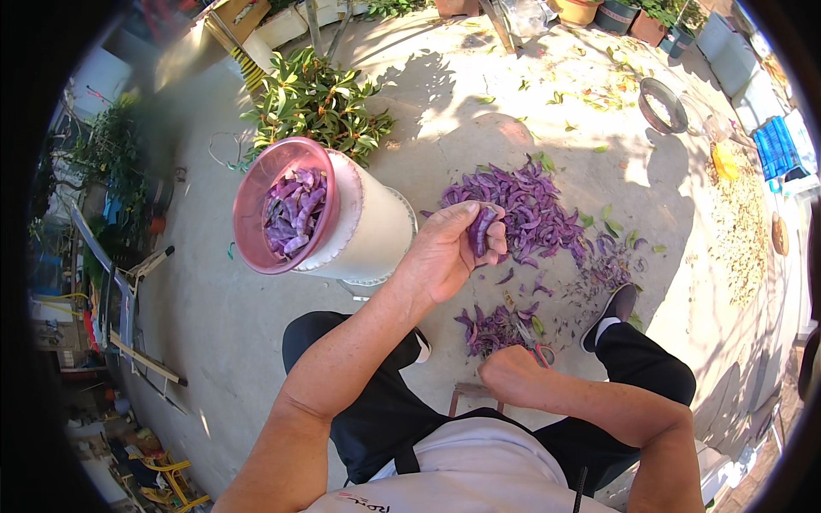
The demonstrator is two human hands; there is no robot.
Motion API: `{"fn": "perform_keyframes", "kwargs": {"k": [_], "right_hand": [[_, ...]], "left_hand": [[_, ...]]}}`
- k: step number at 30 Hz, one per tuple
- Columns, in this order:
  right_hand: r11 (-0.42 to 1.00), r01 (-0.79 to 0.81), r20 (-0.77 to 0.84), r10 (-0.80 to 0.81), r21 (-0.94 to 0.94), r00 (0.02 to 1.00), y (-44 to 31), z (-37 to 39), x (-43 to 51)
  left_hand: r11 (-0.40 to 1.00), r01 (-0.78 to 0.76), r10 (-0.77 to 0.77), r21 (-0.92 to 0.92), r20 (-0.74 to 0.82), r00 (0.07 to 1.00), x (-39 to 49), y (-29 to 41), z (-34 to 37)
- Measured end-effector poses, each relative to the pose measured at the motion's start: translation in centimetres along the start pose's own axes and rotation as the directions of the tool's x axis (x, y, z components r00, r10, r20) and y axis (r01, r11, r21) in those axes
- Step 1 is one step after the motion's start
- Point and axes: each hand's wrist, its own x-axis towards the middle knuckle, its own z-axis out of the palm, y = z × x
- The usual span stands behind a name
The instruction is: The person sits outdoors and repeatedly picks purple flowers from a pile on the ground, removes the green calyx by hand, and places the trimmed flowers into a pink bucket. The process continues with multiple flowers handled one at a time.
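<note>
My left hand is raised over the ground, its fingers closed around a purple bean pod. Below it, my right hand is curled near the red handles of a pair of scissors; whether it grips them or anything else is hidden. The scissors' blades lie over a small pile of purple pods. Farther out spreads a larger heap of purple pods. To the left, a pink plastic basin holding more pods sits on a white cylindrical stand.
A leafy green plant is beside the basin. Trimmings and loose leaves lie by my right shoe. A round metal pan and a blue crate stand at the right. A low stool shows between my legs.
</note>
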Motion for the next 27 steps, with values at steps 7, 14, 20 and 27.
{"fn": "perform_keyframes", "kwargs": {"k": [7, 14, 20, 27], "right_hand": [[0.999, -0.021, -0.177, 0.015, -0.033, 0.984, -0.1, -0.1, 0.0], [0.992, -0.126, -0.236, 0.124, 0.008, 0.964, 0.4, -1.7, 0.3], [0.481, 0.122, -0.419, 0.579, 0.868, 0.7, 3.8, -8.8, 0.1], [0.302, 0.229, -0.376, 0.656, 0.925, 0.654, 4.8, -12.6, -1.1]], "left_hand": [[0.999, -0.03, 0.03, -0.015, -0.036, 0.999, 0.2, -0.3, 0.2], [0.932, -0.145, 0.175, 0.331, -0.062, 0.983, 0.0, -0.8, 0.3], [0.798, -0.189, 0.257, 0.572, -0.039, 0.966, -0.4, -1.1, 1.2], [0.358, -0.394, 0.39, 0.847, 0.247, 0.887, -0.7, -2.3, 1.8]]}}
